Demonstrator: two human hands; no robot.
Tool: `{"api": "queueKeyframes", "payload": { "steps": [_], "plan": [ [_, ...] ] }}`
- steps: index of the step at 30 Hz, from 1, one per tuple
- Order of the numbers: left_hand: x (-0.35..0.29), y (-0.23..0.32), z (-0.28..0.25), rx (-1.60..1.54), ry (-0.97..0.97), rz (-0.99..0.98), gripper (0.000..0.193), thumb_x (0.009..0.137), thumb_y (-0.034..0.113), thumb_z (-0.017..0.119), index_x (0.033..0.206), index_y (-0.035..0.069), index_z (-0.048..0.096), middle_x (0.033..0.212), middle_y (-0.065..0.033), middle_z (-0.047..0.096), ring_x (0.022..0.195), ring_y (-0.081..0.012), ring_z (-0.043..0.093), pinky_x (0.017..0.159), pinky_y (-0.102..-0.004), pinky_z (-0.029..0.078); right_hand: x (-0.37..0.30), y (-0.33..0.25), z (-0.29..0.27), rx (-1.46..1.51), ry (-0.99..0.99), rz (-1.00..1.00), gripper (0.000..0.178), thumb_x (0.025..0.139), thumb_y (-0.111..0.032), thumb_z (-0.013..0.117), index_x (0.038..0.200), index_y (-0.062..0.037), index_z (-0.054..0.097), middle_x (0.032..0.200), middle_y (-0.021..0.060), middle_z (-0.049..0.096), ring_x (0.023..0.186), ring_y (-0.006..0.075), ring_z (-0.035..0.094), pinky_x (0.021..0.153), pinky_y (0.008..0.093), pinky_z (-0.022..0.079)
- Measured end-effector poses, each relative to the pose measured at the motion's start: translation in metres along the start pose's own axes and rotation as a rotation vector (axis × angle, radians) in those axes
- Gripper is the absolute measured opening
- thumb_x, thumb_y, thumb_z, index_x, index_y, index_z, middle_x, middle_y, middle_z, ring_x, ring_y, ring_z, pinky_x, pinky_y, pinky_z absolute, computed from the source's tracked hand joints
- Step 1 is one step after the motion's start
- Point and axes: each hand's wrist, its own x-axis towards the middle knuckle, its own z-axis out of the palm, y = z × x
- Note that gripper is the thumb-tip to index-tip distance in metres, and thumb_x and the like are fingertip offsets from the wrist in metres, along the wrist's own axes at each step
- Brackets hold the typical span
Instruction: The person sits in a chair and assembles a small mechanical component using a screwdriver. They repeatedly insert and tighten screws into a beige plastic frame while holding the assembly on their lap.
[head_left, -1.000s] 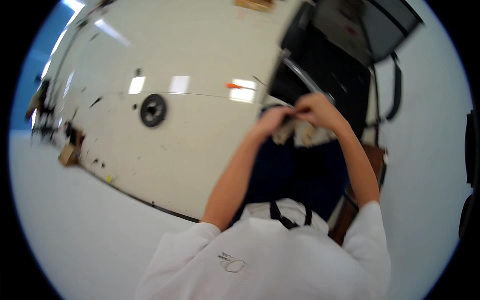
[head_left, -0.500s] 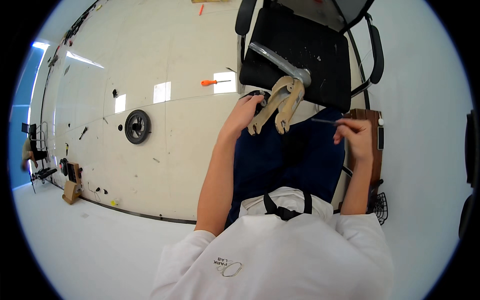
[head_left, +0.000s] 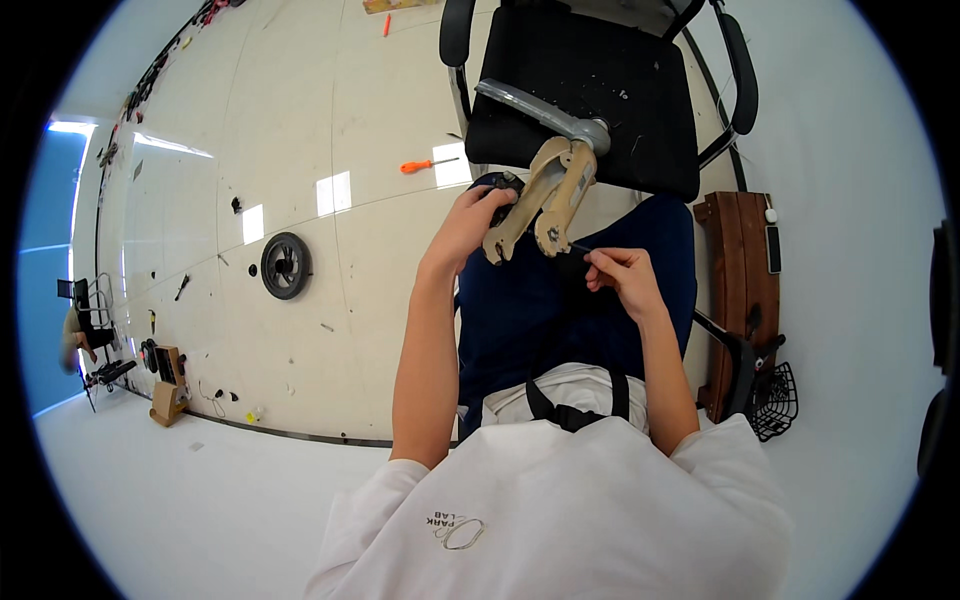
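Observation:
A beige two-legged wheel fork (head_left: 568,200) with a grey metal tube (head_left: 540,107) leans from the black chair seat (head_left: 645,125) toward my lap. My left hand (head_left: 462,228) is closed at the fork's left side, its fingers on a dark part (head_left: 508,184) whose kind I cannot make out. In a pinch, my right hand (head_left: 622,276) holds a thin dark rod-like tool (head_left: 580,247). The tool's far end is at the lower tip of the fork's right leg; whether it sits inside a hole cannot be seen.
Left on the tiled floor lie a black wheel (head_left: 286,266) and an orange-handled screwdriver (head_left: 416,166). A brown wooden bench (head_left: 742,290) stands at my right, with a black wire basket (head_left: 775,405) near it. Far left, another person (head_left: 75,335) is beside a chair.
My right hand has moved left with the thin tool, from apart to the fork's lower right tip. My left hand stays beside the fork; the whole view has shifted slightly.

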Motion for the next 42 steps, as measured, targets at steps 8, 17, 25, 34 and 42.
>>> {"api": "queueKeyframes", "payload": {
  "steps": [8,17,25,34,42],
  "plan": [
    [0.005,-0.007,-0.001,-0.109,0.001,-0.077,0.039,0.096,0.039,0.051,0.11,0.005,0.064,0.097,-0.0062,0.067,0.085,-0.0154,0.061,0.078,-0.03,0.046,0.028,0.014,0.011,0.305,-0.12,0.015,0.027,0.098,-0.02,0.064,0.103,0.0059,0.067,0.076,0.0029,0.059,0.064,0.0112,0.052,0.057,0.0271,0.045],
    [0.008,-0.008,-0.003,-0.171,-0.03,-0.093,0.04,0.095,0.04,0.049,0.109,0.007,0.065,0.1,-0.0066,0.068,0.088,-0.0166,0.063,0.08,-0.0312,0.046,0.072,-0.002,0.089,0.295,-0.015,-0.292,0.031,0.095,-0.021,0.07,0.108,0.0066,0.065,0.083,0.0064,0.064,0.067,0.0138,0.062,0.062,0.0286,0.053],
    [0.012,-0.018,-0.004,-0.161,-0.036,-0.062,0.038,0.094,0.042,0.049,0.105,0.009,0.064,0.096,-0.0041,0.066,0.087,-0.0154,0.062,0.077,-0.031,0.046,0.073,-0.013,0.111,0.264,-0.013,-0.243,0.032,0.096,-0.023,0.069,0.106,0.0072,0.066,0.071,0.0012,0.055,0.056,0.0086,0.051,0.051,0.0239,0.041],
    [-0.003,0.004,0.004,-0.196,-0.023,-0.015,0.04,0.1,0.03,0.04,0.092,0.0,0.063,0.084,-0.0061,0.067,0.08,-0.0167,0.061,0.083,-0.032,0.047,0.079,-0.016,0.112,0.205,0.038,-0.178,0.028,0.096,-0.023,0.068,0.102,0.0044,0.07,0.068,-0.0004,0.054,0.052,0.008,0.048,0.048,0.022,0.039],
    [-0.003,0.004,0.005,-0.196,-0.039,0.032,0.043,0.103,0.033,0.037,0.094,0.001,0.063,0.078,-0.0071,0.067,0.073,-0.0184,0.064,0.078,-0.0302,0.05,0.085,-0.004,0.109,0.125,0.027,-0.299,0.027,0.096,-0.021,0.069,0.105,0.0038,0.07,0.067,0.0,0.055,0.052,0.0069,0.049,0.047,0.0211,0.039]
  ]
}}
